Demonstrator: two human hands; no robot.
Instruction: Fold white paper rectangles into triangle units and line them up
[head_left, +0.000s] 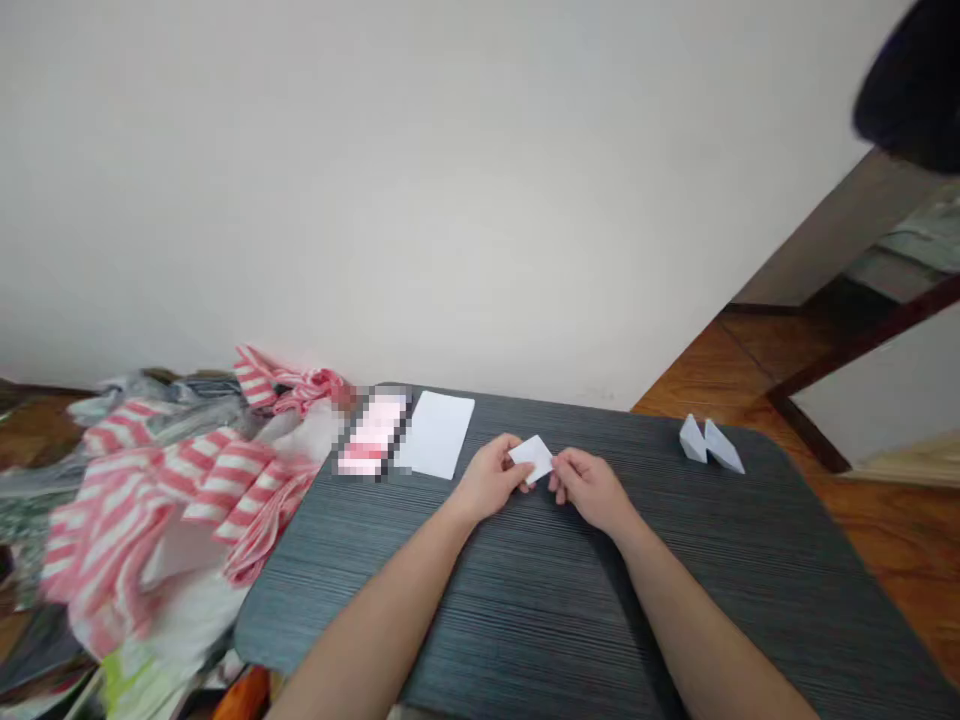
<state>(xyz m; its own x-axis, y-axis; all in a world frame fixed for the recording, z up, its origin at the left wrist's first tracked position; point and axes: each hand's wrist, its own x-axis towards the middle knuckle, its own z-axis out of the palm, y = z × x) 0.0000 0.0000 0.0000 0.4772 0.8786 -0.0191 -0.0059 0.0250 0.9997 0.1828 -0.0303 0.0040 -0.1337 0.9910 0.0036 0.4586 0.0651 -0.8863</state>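
Observation:
A small folded piece of white paper (532, 456) is held a little above the dark table between my two hands. My left hand (491, 478) grips its left side, with the thumb lying over the lower edge. At its right corner, the fingertips of my right hand (589, 484) pinch the paper. Left of my hands, a flat stack of white paper (441, 434) lies on the table beside a blurred-out phone (375, 432). Two folded white paper pieces (711, 443) stand near the table's right end.
The dark wood-grain table (525, 610) stands against a white wall (480, 200). A heap of red-and-white striped cloth (150, 500) and plastic bags crowds its left side. Wooden floor (697, 370) shows at the right, and a dark shape (915, 90) hangs at the upper right.

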